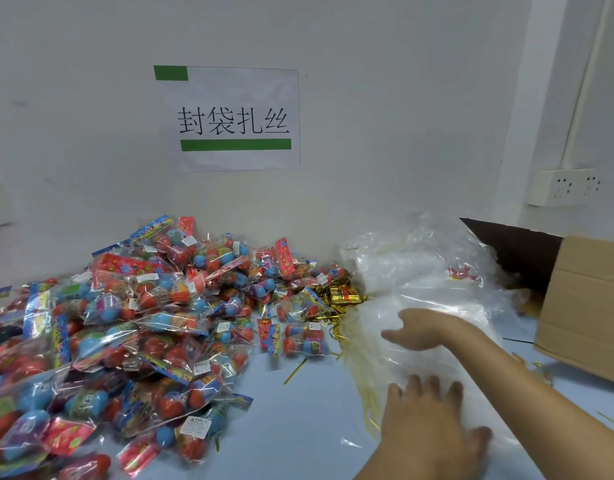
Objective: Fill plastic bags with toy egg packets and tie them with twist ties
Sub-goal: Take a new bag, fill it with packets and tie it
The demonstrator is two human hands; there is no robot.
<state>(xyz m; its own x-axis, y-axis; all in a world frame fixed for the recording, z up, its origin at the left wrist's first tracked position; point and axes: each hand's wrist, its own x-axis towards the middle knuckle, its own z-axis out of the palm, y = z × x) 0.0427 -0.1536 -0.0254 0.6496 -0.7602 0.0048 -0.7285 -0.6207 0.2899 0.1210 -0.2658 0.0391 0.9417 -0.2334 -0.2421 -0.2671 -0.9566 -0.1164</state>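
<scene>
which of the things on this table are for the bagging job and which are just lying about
For the job:
- heap of clear packets of red and blue toy eggs
- stack of clear plastic bags, both hands on it: left hand, right hand
- gold twist ties

Lying about:
- brown cardboard box
- white paper wall sign
- white wall socket

Egg packets point(91, 341) (left edge) cut off
</scene>
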